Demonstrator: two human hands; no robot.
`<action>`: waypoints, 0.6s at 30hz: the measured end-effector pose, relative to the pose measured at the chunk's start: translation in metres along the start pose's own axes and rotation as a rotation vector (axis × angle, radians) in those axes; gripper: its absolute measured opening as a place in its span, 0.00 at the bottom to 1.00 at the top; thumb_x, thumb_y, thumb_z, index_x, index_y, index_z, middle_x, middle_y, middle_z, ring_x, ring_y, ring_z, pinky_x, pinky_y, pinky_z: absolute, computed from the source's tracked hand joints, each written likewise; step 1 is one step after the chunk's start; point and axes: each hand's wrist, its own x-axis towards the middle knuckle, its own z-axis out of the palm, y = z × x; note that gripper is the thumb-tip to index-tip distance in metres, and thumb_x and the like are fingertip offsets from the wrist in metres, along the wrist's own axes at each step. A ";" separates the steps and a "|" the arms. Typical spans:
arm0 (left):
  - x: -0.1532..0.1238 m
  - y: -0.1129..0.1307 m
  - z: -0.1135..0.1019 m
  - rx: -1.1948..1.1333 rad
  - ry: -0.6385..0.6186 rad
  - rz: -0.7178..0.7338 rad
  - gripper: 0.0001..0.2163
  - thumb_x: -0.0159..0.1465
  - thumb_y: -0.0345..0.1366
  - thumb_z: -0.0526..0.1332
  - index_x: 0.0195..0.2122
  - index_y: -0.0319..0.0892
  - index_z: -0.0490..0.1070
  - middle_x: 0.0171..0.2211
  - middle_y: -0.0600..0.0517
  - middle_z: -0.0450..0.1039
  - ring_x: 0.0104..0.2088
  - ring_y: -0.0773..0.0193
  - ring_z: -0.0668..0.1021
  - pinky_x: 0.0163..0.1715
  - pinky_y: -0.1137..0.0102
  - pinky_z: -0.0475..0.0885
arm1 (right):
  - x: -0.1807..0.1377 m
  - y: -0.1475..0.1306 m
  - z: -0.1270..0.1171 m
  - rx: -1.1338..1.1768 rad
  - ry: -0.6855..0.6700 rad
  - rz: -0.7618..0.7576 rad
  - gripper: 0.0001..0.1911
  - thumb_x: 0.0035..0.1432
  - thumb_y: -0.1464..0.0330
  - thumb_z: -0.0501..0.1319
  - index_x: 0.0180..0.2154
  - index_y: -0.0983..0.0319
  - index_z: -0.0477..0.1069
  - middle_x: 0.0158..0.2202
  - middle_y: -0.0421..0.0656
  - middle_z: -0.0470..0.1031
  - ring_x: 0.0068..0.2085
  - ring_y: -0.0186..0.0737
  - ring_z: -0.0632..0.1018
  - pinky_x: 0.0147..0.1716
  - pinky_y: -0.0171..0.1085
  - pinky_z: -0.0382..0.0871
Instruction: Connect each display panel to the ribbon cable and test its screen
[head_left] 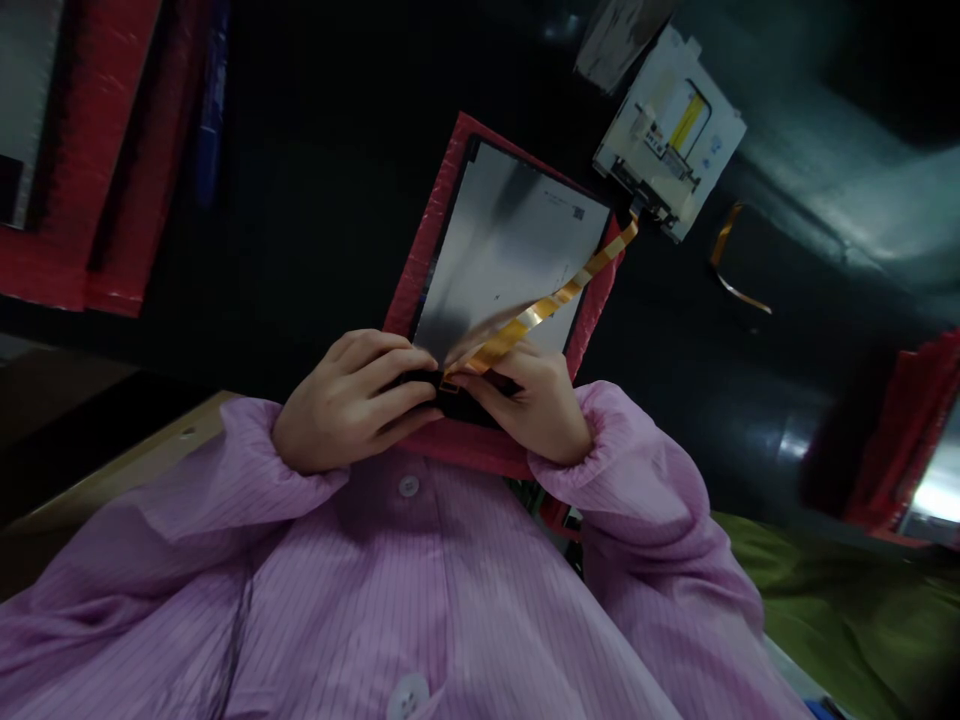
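A flat silver display panel [510, 255] lies on a red bubble-wrap sheet [427, 240] on the dark table, right in front of me. My left hand [352, 400] is closed on the panel's near black edge. My right hand [536, 400] pinches the near end of an orange flex ribbon cable [551, 305]. The ribbon runs up and to the right to a white circuit module [671, 130] lying past the panel's far right corner. Both wrists come out of pink striped sleeves.
More red bubble-wrap [97, 160] sits at the far left, another red piece [911, 430] at the right. A dark panel with an orange ribbon [731, 265] lies right of the module. A green surface [840, 590] is at lower right.
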 end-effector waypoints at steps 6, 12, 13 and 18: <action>0.000 0.000 -0.001 0.010 0.005 -0.008 0.08 0.61 0.37 0.67 0.39 0.42 0.71 0.44 0.48 0.78 0.43 0.55 0.78 0.43 0.59 0.76 | 0.001 0.001 -0.001 0.014 -0.031 -0.010 0.08 0.62 0.76 0.61 0.38 0.60 0.77 0.41 0.42 0.81 0.44 0.37 0.80 0.45 0.37 0.75; -0.001 0.000 0.000 0.029 0.008 0.003 0.09 0.61 0.37 0.68 0.40 0.42 0.72 0.44 0.48 0.78 0.44 0.55 0.78 0.43 0.59 0.75 | 0.002 0.002 -0.001 0.043 -0.066 -0.021 0.09 0.63 0.77 0.59 0.38 0.61 0.77 0.41 0.43 0.80 0.44 0.39 0.80 0.46 0.39 0.75; -0.001 0.000 0.001 0.037 0.013 0.010 0.09 0.61 0.37 0.67 0.41 0.43 0.72 0.44 0.48 0.78 0.44 0.55 0.78 0.44 0.59 0.75 | 0.002 0.002 -0.002 0.049 -0.069 -0.014 0.09 0.63 0.76 0.59 0.38 0.60 0.77 0.41 0.43 0.80 0.44 0.39 0.80 0.46 0.39 0.75; -0.001 0.000 0.002 0.091 0.047 0.087 0.09 0.62 0.37 0.66 0.44 0.45 0.74 0.42 0.50 0.78 0.42 0.58 0.78 0.43 0.61 0.74 | 0.001 -0.001 -0.002 0.041 -0.067 0.017 0.09 0.64 0.76 0.59 0.38 0.59 0.77 0.42 0.42 0.80 0.45 0.37 0.80 0.47 0.38 0.75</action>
